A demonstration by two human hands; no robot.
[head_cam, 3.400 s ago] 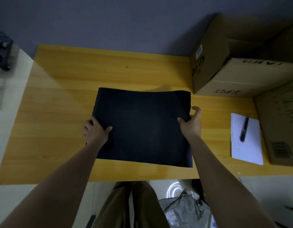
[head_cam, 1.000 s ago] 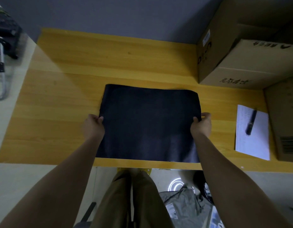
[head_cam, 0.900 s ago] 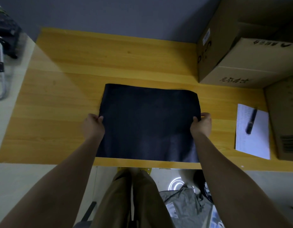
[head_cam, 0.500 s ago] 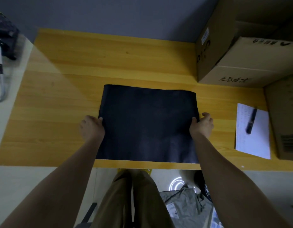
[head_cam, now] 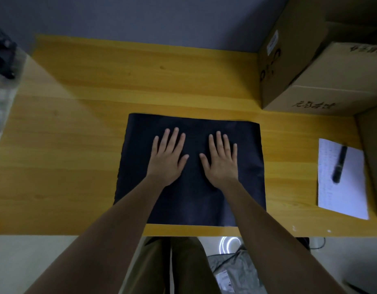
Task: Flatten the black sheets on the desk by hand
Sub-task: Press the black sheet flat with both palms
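The black sheet (head_cam: 189, 170) is pinned flat on the counter (head_cam: 77, 145) by the left hand (head_cam: 167, 159) and right hand (head_cam: 220, 161), palms down, fingers (head_cam: 175, 136) spread out, nothing gripped.

Cardboard boxes (head_cam: 323, 66) at right, pen (head_cam: 339, 164) lying on white paper (head_cam: 342, 192) beside them

One head-worn wide-angle view looks steeply down, close over the desk (head_cam: 77, 145) toward the wall.

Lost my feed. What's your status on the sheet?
Both hands, left and right, open, palms down on black sheet. Sheet lies flat on desk. Nothing in the way.
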